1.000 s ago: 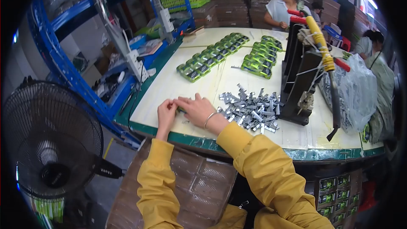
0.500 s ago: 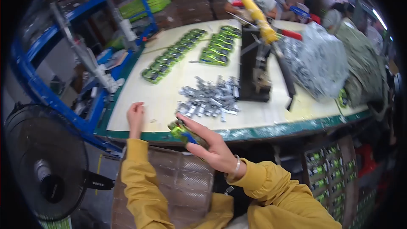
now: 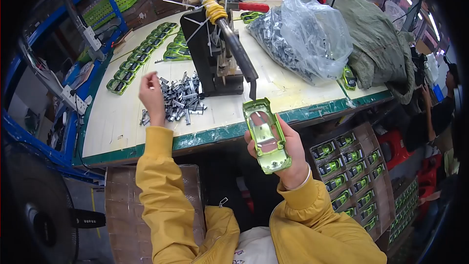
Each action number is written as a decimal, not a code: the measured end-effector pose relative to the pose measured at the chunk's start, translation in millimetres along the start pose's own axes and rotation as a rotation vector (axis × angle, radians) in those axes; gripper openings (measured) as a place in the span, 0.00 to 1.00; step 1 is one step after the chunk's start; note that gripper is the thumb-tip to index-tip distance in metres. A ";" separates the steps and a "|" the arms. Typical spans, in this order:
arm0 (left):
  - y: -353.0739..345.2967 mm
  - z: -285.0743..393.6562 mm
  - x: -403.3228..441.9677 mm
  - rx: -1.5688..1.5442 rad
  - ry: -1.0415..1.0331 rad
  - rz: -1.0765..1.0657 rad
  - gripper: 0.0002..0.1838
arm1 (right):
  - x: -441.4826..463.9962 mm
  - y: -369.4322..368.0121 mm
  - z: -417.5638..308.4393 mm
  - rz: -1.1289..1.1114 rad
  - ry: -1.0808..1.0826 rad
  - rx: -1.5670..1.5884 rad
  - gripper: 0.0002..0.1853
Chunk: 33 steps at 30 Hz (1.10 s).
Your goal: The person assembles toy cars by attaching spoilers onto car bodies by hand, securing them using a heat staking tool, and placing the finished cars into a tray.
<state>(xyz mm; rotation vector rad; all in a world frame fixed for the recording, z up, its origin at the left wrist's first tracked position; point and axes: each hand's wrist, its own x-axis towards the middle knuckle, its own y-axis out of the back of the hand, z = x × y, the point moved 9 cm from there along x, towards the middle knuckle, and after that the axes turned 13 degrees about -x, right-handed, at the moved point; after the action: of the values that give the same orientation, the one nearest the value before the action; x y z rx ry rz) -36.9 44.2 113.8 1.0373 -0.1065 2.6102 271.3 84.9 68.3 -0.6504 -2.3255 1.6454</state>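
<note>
A green toy car body shell (image 3: pixel 264 134) rests in my right hand (image 3: pixel 293 154), its hollow inside facing me. The thumb and fingers of that hand grip its sides, just in front of the table edge. At the left side of a pile of small grey metal parts (image 3: pixel 181 99) is my left hand (image 3: pixel 152 99). Its fingers are curled together, and what they hold, if anything, is too small to make out. Beyond the pile stands a black hand press (image 3: pixel 207 54) with a long lever handle (image 3: pixel 237 44) wrapped in yellow at its top.
Green car shells (image 3: pixel 128 66) lie in rows at the back left of the table (image 3: pixel 105 129). A clear bag of metal parts (image 3: pixel 305 39) stands right of the press. Divided boxes (image 3: pixel 354 166) of green cars are at lower right, a fan (image 3: pixel 46 210) at lower left.
My right hand has moved right and turned the car shell so its inside faces me. My left hand has come up from the table's front edge to the metal parts. The view has swung right.
</note>
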 end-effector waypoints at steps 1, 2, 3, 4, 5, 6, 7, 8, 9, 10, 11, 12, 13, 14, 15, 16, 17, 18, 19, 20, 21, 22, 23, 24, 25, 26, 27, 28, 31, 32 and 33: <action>-8.1 4.9 -6.0 0.120 -0.059 -0.045 0.07 | 2.5 -1.5 -0.3 -0.021 -0.017 0.026 0.20; -14.0 3.3 -7.3 0.075 -0.049 -0.096 0.06 | 4.8 -3.3 -0.3 -0.042 -0.036 0.052 0.20; -12.2 1.6 -8.7 0.083 -0.049 -0.092 0.06 | 5.2 -7.4 -0.8 -0.045 -0.044 0.054 0.20; -12.6 -1.7 -10.0 0.093 -0.033 -0.117 0.06 | 4.1 -13.6 -3.0 -0.031 -0.038 0.045 0.20; -12.5 -5.2 -11.2 0.101 -0.016 -0.143 0.07 | 3.0 -17.7 -4.7 -0.017 -0.032 0.037 0.20; -8.6 -1.9 -12.3 0.071 -0.001 -0.123 0.07 | 2.2 -19.9 -4.8 -0.020 -0.037 0.040 0.20; -7.0 -2.4 -11.5 0.076 -0.001 -0.121 0.07 | 1.4 -20.4 -5.5 -0.011 -0.040 0.035 0.20; -4.3 -2.8 -10.8 0.078 -0.005 -0.100 0.07 | 0.8 -20.5 -6.7 -0.002 -0.044 0.026 0.20; -0.8 -2.7 -10.8 0.080 -0.007 -0.076 0.07 | 0.0 -21.8 -7.4 -0.003 -0.053 0.022 0.20; 0.8 -3.6 -11.2 0.084 -0.002 -0.067 0.07 | -0.9 -22.6 -8.6 -0.002 -0.054 0.019 0.20; -1.0 -6.3 -11.2 0.075 0.021 -0.082 0.07 | -1.4 -22.3 -10.0 0.000 -0.054 0.015 0.20; -2.6 -7.9 -11.7 0.066 0.045 -0.099 0.07 | -0.9 -22.8 -10.3 -0.015 -0.068 0.028 0.21; -2.0 -7.5 -12.7 0.066 0.050 -0.097 0.07 | -1.0 -22.4 -10.8 -0.012 -0.072 0.026 0.21; -2.7 -6.6 -13.0 0.061 0.050 -0.106 0.07 | -1.1 -23.7 -11.3 -0.019 -0.077 0.026 0.21; -4.0 -6.1 -13.2 0.055 0.050 -0.117 0.07 | -1.2 -25.1 -12.1 -0.027 -0.081 0.026 0.21; -4.5 -5.9 -13.6 0.054 0.052 -0.117 0.07 | -1.3 -25.7 -12.6 -0.025 -0.081 0.025 0.21; -5.1 -4.9 -13.7 0.053 0.045 -0.120 0.07 | -1.0 -26.6 -12.4 -0.024 -0.089 0.031 0.21; -5.2 -4.7 -13.6 0.054 0.038 -0.124 0.07 | -0.5 -27.1 -11.8 -0.024 -0.098 0.037 0.22; -4.8 -6.2 -13.6 0.056 0.039 -0.123 0.07 | 0.3 -25.9 -12.0 -0.023 -0.100 0.037 0.22; -5.2 -9.6 -13.5 0.048 0.058 -0.132 0.07 | 1.1 -25.3 -12.6 -0.043 -0.103 0.022 0.22; -5.7 -11.0 -13.3 0.040 0.077 -0.142 0.07 | 1.7 -25.9 -12.9 -0.063 -0.106 0.007 0.22; -5.4 -10.9 -13.1 0.041 0.078 -0.139 0.07 | 1.8 -26.2 -13.1 -0.063 -0.108 0.005 0.22; -5.7 -10.6 -13.2 0.041 0.078 -0.136 0.06 | 1.4 -27.1 -13.9 -0.063 -0.107 0.009 0.22; -5.9 -9.9 -13.5 0.041 0.078 -0.133 0.06 | 1.0 -28.0 -14.5 -0.062 -0.105 0.013 0.22; -6.0 -9.3 -13.9 0.040 0.080 -0.132 0.06 | 0.6 -28.8 -14.7 -0.060 -0.106 0.012 0.22; -6.1 -8.7 -14.1 0.032 0.084 -0.132 0.06 | 0.4 -29.4 -14.6 -0.053 -0.111 0.016 0.22; -6.0 -8.8 -13.9 0.024 0.086 -0.132 0.06 | 0.5 -29.6 -14.4 -0.048 -0.116 0.021 0.22; -5.7 -9.1 -13.7 0.024 0.086 -0.131 0.06 | 0.4 -29.7 -14.5 -0.048 -0.117 0.020 0.22; -5.9 -10.3 -13.3 0.045 0.078 -0.139 0.06 | -0.3 -30.3 -14.6 -0.052 -0.124 0.036 0.22; -6.1 -10.2 -13.1 0.039 0.068 -0.140 0.06 | -0.3 -29.2 -14.6 -0.036 -0.125 0.042 0.22; -6.2 -9.5 -13.0 0.034 0.058 -0.140 0.06 | -0.5 -28.2 -14.6 -0.020 -0.127 0.047 0.22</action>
<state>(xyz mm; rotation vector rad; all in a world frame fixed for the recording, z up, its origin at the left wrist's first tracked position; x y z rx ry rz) -32.2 48.2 97.6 0.9438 0.0235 2.5202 271.5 89.1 99.8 -0.5260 -2.3624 1.7755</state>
